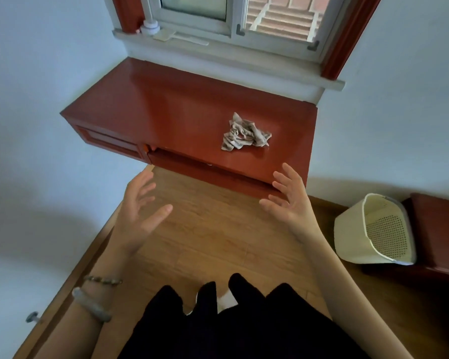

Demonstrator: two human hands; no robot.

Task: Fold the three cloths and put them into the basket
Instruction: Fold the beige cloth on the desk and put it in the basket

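Note:
A crumpled grey-beige heap of cloth (245, 133) lies on the right half of the red-brown desk (171, 110) under the window. How many cloths are in the heap I cannot tell. My left hand (138, 211) and my right hand (289, 196) are raised in front of the desk's near edge, palms facing each other, fingers spread and relaxed, holding nothing. Both are short of the heap; the right hand is nearer to it. A cream plastic basket (353, 231) with a perforated wall stands on the floor at the right, with nothing visible inside.
The desk has drawers along its front (109, 141) and stands against a white wall under a window sill (218, 55). A dark red piece of furniture (441, 229) stands right behind the basket. Wooden floor (213, 229) lies between me and the desk.

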